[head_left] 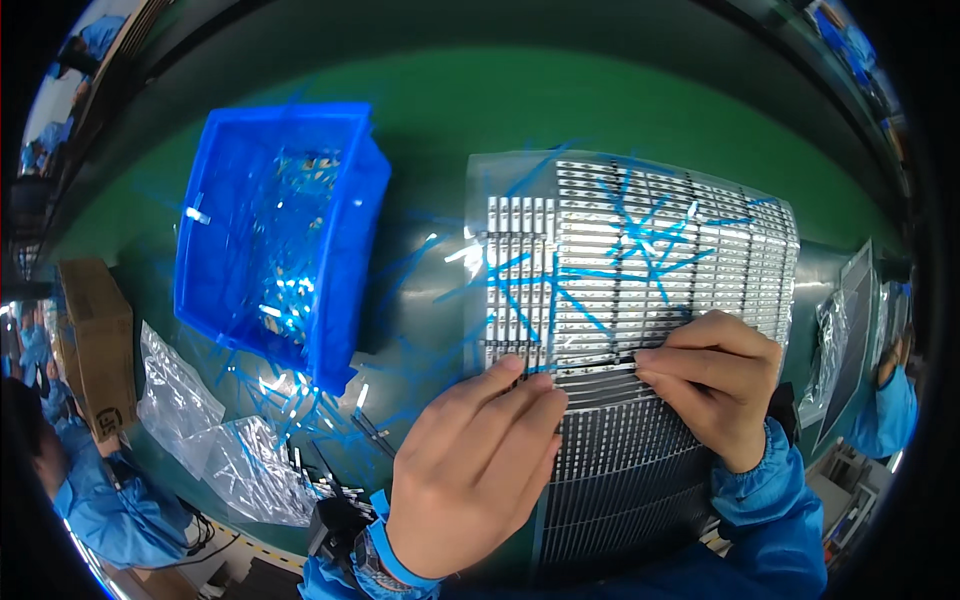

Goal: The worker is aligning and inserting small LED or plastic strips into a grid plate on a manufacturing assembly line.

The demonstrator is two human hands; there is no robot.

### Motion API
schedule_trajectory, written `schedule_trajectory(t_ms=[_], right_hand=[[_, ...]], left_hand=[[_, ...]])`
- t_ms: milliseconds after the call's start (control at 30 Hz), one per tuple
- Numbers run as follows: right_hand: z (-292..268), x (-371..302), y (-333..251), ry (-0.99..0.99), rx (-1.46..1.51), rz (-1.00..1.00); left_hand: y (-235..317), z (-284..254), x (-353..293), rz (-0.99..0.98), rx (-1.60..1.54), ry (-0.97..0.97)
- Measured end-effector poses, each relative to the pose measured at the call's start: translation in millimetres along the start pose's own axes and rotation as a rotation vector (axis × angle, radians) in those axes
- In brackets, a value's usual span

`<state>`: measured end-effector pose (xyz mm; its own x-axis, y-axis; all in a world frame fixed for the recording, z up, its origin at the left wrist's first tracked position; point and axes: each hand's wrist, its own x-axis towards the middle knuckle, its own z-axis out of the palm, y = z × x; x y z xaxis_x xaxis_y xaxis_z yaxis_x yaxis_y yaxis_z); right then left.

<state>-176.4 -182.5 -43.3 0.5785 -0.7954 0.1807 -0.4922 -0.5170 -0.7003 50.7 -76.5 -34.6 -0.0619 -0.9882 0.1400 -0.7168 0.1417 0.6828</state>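
Observation:
A flat sheet of parts (pixel 590 260) lies in front of me, with rows of white strips in its far part and dark strips (pixel 620 450) in its near part. My right hand (pixel 722 385) is closed in a pinch on the right end of a thin strip (pixel 600 371), at the border between white and dark rows. At that strip's left end, my left hand (pixel 460 470) has its fingers pressed together; its fingertips touch the sheet, and its thumb is mostly hidden. Narrow blue film strips (pixel 640 235) lie loosely across the white rows.
A blue bin (pixel 365 230) holding scraps and film stands to the left. Blue slivers (pixel 290 385), clear plastic bags (pixel 250 470) and a cardboard box (pixel 97 345) lie nearer. Another clear bag (pixel 825 350) is at right. Co-workers in blue sleeves (pixel 885 415) sit at both sides.

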Motion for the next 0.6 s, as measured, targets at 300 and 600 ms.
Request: schedule_trajectory(t_ms=[300, 600], right_hand=[[1.6, 1.3, 3.7, 0.019, 0.057, -0.057], [2.9, 0.3, 4.4, 0.037, 0.061, -0.075]], left_hand=[[5.6, 5.9, 3.0, -0.004, 0.128, -0.056], [7.8, 7.5, 2.6, 0.016, 0.217, -0.079]])
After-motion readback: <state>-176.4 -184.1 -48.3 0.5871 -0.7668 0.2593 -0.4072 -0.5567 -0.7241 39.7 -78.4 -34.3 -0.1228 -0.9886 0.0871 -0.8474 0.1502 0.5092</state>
